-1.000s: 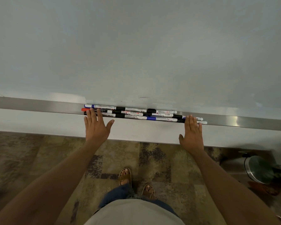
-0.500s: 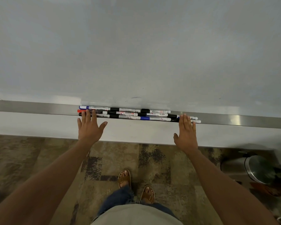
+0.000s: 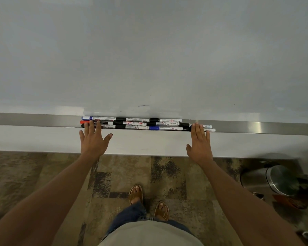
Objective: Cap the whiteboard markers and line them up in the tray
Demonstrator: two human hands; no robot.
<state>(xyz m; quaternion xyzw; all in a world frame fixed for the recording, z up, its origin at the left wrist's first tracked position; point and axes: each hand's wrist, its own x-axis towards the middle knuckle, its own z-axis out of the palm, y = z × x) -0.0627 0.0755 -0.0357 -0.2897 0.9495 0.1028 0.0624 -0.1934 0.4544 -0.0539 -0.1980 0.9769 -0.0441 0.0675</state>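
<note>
The markers lie capped in three close rows, end to end, in the metal tray under the whiteboard; on one white barrel in the middle row I can read "MARKER", while the other print is too small to make out. The left hand lies flat, fingers straight, fingertips over the rows' left end, and the right hand lies equally flat over the right end.
</note>
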